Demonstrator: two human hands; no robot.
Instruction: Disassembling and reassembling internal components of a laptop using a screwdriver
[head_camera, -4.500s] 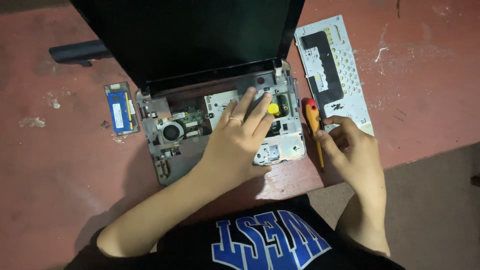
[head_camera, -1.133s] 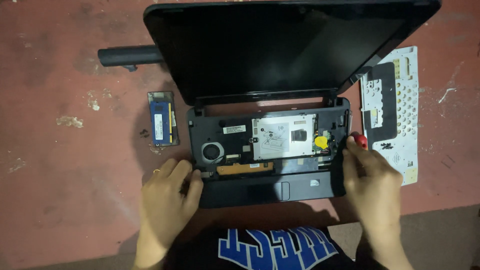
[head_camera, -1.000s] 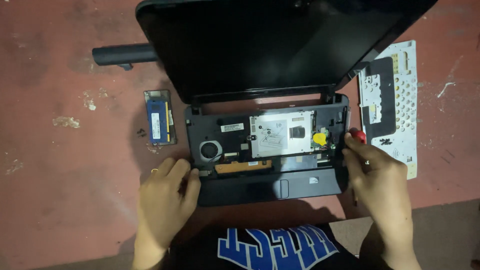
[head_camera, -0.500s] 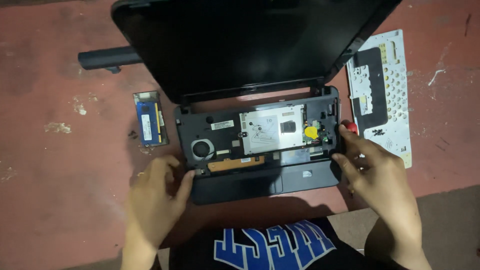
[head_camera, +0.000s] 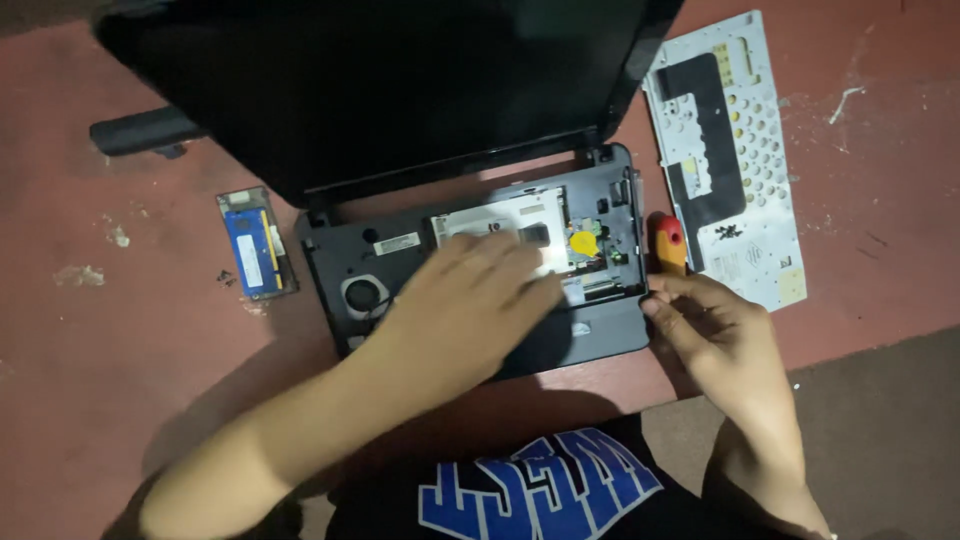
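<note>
A small black laptop (head_camera: 350, 255) lies open on the red floor with its keyboard taken off, so a silver metal plate (head_camera: 500, 215), a round fan (head_camera: 362, 297) and a yellow disc (head_camera: 583, 242) show inside. My left hand (head_camera: 465, 305) rests flat across the middle of the open base, fingers together on the silver plate. My right hand (head_camera: 715, 335) sits at the laptop's right edge, fingers curled by the base's corner. A screwdriver with an orange and red handle (head_camera: 668, 243) lies just above that hand; whether the fingers grip it is not visible.
The removed keyboard (head_camera: 725, 150) lies face down, white, to the right of the laptop. A blue memory module (head_camera: 255, 255) sits on the floor to the left, with a few tiny screws (head_camera: 226, 277) beside it. A long black battery (head_camera: 140, 130) lies at the far left.
My left hand has moved from the laptop's front left corner onto the middle of the open base. My right hand stays at the right edge. The view has shifted left.
</note>
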